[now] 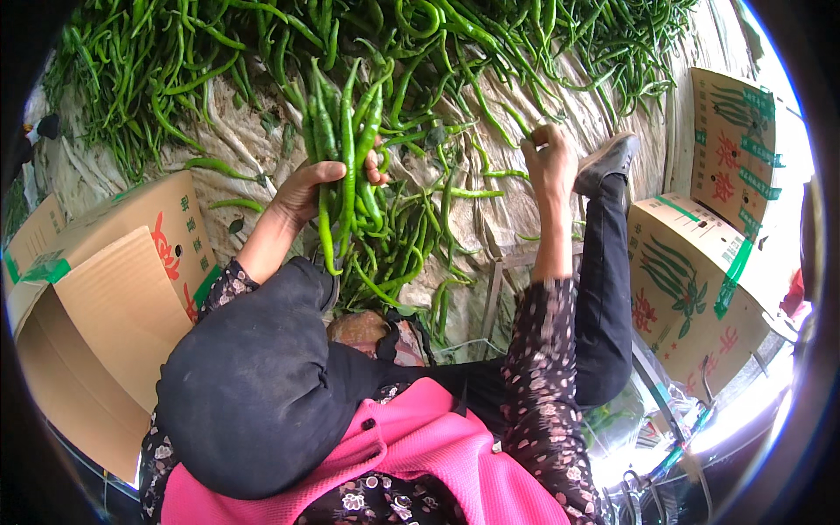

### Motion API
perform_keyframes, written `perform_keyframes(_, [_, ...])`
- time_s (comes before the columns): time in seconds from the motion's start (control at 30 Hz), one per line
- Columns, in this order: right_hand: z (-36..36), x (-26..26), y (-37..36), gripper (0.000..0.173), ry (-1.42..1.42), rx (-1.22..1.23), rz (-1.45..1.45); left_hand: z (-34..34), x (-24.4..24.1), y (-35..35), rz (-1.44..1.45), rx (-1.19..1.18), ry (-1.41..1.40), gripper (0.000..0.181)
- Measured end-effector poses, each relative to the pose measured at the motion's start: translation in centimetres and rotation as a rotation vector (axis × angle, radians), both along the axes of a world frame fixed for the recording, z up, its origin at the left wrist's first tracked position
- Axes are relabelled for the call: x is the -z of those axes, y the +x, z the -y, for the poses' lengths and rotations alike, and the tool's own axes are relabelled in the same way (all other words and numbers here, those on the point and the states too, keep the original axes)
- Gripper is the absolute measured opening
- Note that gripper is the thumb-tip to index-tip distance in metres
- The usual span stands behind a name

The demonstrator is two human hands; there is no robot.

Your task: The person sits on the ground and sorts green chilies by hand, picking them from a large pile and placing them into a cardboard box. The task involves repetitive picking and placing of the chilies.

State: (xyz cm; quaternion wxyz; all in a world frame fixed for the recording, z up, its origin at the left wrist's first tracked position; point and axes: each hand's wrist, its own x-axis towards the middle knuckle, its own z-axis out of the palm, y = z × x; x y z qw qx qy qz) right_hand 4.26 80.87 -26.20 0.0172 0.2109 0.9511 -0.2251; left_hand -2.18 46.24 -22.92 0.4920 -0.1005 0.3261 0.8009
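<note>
My left hand (303,189) grips a bunch of long green chili peppers (348,138), the thumb across the front. Most stems point toward the big heap of green chili peppers (315,26), while several tips hang down below my hand. Over on the right, my right hand (552,164) has its fingers pinched at the end of a single green chili pepper (516,119). Beneath both hands lies a pale, wrinkled cloth-like sheet (485,223). A smaller pile of loose chili peppers (407,243) sits between my legs.
An open cardboard box (125,275) stands at my left. Printed cardboard boxes (682,289) with green tape stand at the right, one behind (735,151). My outstretched leg and shoe (607,164) border the right side. Metal hooks (633,499) show at lower right.
</note>
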Motion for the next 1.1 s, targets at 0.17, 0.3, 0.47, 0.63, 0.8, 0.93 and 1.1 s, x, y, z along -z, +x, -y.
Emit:
perform_keyframes(0.17, [11.5, -8.9, 2.0, 0.021, -0.481, 0.037, -0.117, -1.2, 1.4, 0.5, 0.096, 0.148, 0.128, 0.075])
perform_keyframes(0.3, [13.6, -9.5, -0.2, 0.020, -0.791, 0.116, -0.191, -1.2, 1.5, 1.2, 0.100, 0.141, 0.314, 0.073])
perform_keyframes(0.47, [4.4, 3.7, -4.0, 0.036, -0.099, 0.152, -0.095, 0.0, 3.5, 1.3, 0.130, 0.206, 0.402, 0.075])
perform_keyframes(0.63, [2.7, 7.8, -5.3, 0.032, -0.017, -0.006, 0.039, 0.0, 3.1, 1.0, 0.105, 0.110, 0.313, 0.070])
perform_keyframes(0.8, [5.0, 2.5, -0.9, 0.015, -0.166, 0.122, 0.007, 0.9, 3.4, 0.5, 0.124, 0.059, 0.148, 0.065])
perform_keyframes(0.93, [12.7, -4.9, 1.4, 0.017, -0.425, 0.124, -0.143, -0.5, 3.5, 0.5, 0.019, 0.020, 0.112, 0.067])
perform_keyframes(1.1, [19.3, -8.7, 2.2, 0.022, -0.455, -0.170, -0.128, -0.7, 2.0, 0.8, 0.026, -0.014, 0.133, 0.073])
